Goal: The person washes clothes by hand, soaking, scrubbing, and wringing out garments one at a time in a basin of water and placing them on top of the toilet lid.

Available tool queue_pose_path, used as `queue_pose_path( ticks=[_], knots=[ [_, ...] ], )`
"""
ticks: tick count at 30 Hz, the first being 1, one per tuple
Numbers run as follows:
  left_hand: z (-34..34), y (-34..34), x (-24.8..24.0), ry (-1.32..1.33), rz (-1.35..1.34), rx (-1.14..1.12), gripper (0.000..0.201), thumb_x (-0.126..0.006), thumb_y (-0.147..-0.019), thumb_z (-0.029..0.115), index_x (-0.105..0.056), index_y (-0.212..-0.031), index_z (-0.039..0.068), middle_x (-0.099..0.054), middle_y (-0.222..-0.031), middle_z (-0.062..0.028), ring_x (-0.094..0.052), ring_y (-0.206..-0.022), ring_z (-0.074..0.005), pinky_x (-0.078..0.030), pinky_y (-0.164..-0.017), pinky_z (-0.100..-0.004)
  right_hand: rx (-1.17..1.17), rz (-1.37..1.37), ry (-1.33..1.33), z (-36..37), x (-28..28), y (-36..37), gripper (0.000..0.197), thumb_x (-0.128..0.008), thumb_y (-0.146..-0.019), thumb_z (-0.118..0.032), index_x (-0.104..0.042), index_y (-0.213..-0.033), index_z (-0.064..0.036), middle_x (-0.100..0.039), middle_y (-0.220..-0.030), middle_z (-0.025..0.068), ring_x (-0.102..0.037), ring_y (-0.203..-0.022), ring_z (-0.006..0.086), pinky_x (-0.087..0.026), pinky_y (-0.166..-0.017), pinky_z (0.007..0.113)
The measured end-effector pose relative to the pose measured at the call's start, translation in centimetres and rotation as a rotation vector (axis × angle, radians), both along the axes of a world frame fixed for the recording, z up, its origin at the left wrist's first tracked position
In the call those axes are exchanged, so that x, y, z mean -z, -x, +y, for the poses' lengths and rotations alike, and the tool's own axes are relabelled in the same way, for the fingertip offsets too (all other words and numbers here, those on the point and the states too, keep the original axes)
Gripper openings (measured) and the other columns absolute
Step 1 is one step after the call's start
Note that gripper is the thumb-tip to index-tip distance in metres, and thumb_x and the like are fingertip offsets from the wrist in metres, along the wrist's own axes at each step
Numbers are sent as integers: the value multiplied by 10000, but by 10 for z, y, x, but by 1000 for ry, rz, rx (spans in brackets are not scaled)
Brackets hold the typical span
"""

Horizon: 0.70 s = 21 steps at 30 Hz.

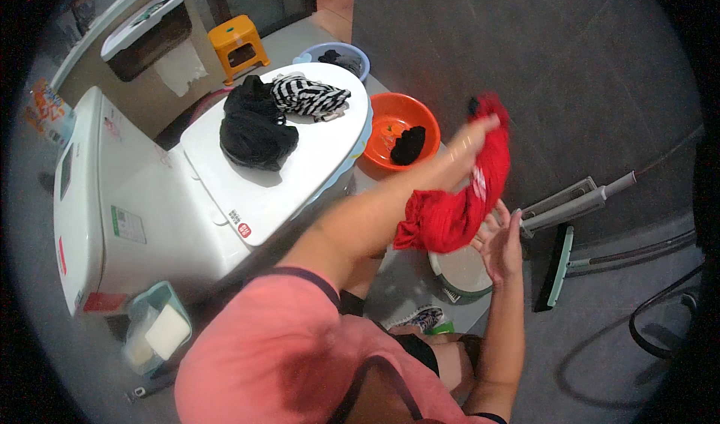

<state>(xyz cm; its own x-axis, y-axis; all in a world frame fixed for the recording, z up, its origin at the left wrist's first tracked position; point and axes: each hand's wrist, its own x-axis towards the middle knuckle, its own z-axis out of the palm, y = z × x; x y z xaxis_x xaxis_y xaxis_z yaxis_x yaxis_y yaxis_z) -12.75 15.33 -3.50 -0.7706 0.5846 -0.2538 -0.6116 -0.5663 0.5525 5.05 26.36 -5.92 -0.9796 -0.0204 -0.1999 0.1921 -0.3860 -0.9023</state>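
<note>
My left arm reaches across to the right, and my left hand (480, 133), slightly blurred, is closed on the upper part of a red garment (450, 218) with a small white mark. The cloth hangs down in a bent, bunched length. Below it, my right hand (501, 245) is open, palm up and fingers spread, close against the garment's lower side; whether it touches is hard to tell. Left of my left hand stands an orange basin (429, 116) with a black cloth (408, 146) in it.
On the closed white toilet lid (315, 169) lie black clothes (259, 135) and a black-and-white striped cloth (309, 96). Behind are a blue basin (363, 62) of dark clothes and a yellow stool (236, 34). A green-edged squeegee (559, 266) and a round container (461, 274) are at right.
</note>
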Motion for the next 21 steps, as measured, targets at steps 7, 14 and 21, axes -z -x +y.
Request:
queue_pose_path(
  ticks=[7,14,21],
  knots=[
    [-175,89,-71,202,83,-546,409,-598,-858,344,-557,-1105,20,-632,-1066,-159,-610,-976,-315,-459,-916,-480,-364,107,-135,-54,-48,-4,605,-550,-917,-235,-255,-1416,-62,-543,-1194,182,-619,-980,244,-486,-863,342],
    [-299,59,-74,204,106,-867,335,-524,-918,329,-569,-1064,31,-631,-1050,-171,-630,-938,-313,-489,-876,-488,-356,22,-366,6,-22,8,509,-561,-915,-272,-387,-1331,-36,-607,-1095,141,-632,-908,195,-505,-781,296],
    [-407,65,22,575,177,-970,252,-629,-836,127,-568,-1052,12,-648,-948,-159,-645,-836,-317,-517,-833,-425,-217,-60,-374,67,13,30,441,-542,-924,-309,-470,-1257,-30,-618,-1059,103,-627,-887,177,-498,-780,304]
  ],
)
